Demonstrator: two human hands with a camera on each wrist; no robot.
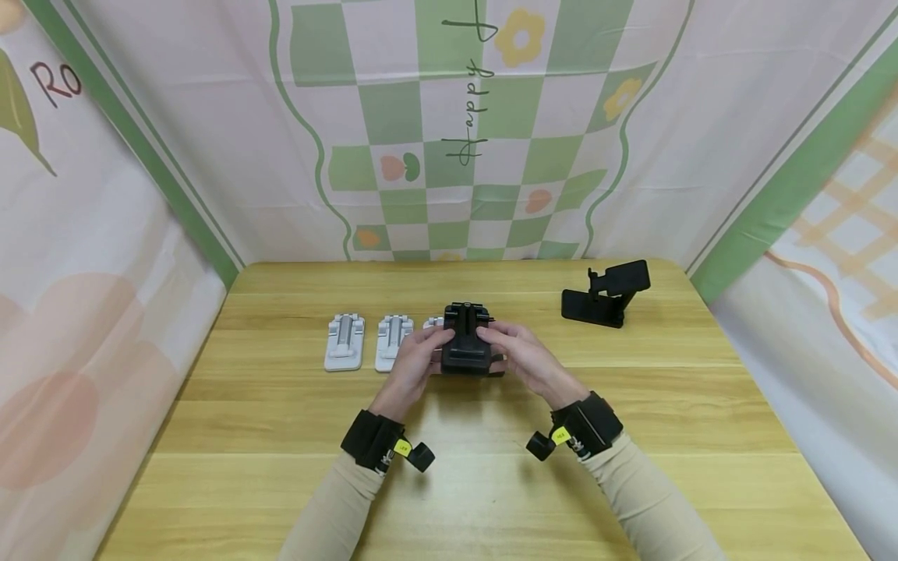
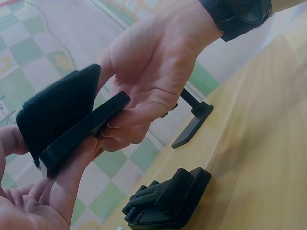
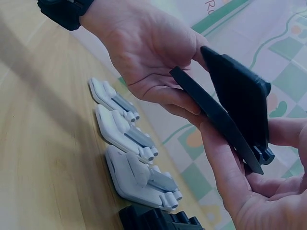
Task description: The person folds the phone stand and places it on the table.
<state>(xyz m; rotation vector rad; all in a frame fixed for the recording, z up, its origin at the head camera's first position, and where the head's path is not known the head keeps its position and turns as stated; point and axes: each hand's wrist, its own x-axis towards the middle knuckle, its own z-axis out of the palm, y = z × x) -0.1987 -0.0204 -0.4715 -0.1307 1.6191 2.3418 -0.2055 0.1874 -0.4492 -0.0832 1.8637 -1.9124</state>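
Both hands hold a black folding phone stand (image 1: pixel 466 343) up over the middle of the table. My left hand (image 1: pixel 414 365) grips its left side, thumb on top; my right hand (image 1: pixel 528 360) grips the right side the same way. From the right wrist view, the two plates of the stand (image 3: pixel 240 100) lean apart in a narrow V, joined at the hinge end. Below it, a second black phone stand (image 2: pixel 168 201) lies folded on the table, mostly hidden in the head view. Left of that, three white folded phone stands (image 1: pixel 344 343) lie in a row.
A black phone stand (image 1: pixel 609 294) stands unfolded at the back right of the wooden table (image 1: pixel 477 499). Patterned cloth (image 1: pixel 449 179) hangs behind the table's back edge and along both sides. Each wrist wears a black strap (image 1: pixel 375 440) with a small camera.
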